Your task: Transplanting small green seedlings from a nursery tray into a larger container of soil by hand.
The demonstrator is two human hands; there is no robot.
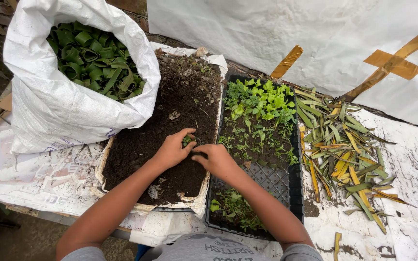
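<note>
My left hand (172, 149) rests on dark soil (170, 111) in a lined tray and curls around a small green leaf-ring pot (188, 140) holding a seedling. My right hand (217, 159) lies just right of it at the tray's edge, its fingertips touching the same little pot. Beside the hands, on the right, a black seedling tray (293, 193) carries small green seedlings (260, 104) at its far end and a few more at its near end.
A big white sack (54, 111) full of rolled green leaf rings (95, 60) stands at the back left. A pile of cut green and yellow leaf strips (344, 145) lies to the right. White sheeting (412, 159) covers the table and wall.
</note>
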